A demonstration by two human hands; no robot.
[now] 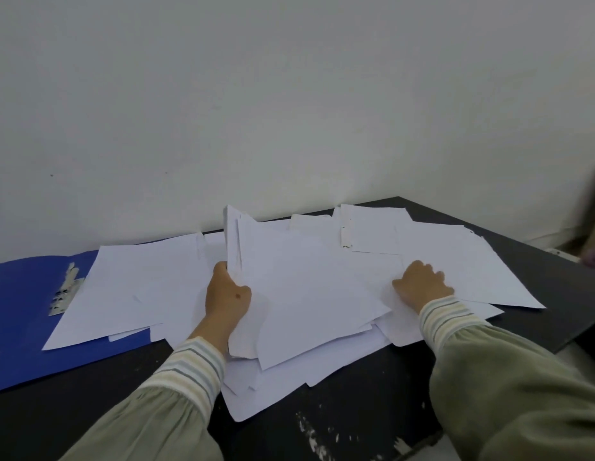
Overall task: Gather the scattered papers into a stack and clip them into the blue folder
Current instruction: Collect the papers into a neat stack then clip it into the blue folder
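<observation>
One head-worn wide-angle view looked forward and down from close above the black table (356, 410), facing the white wall (289, 94), with both sleeved forearms entering from the bottom edge.

Matt white paper sheets (309, 287) under the fingers (422, 271), smooth blue plastic-looking folder (20, 311) left of them with dull metal clip (66, 291), matt black worktop (356, 410) scuffed pale nearer, soft cloth sleeves (509, 377)
</observation>
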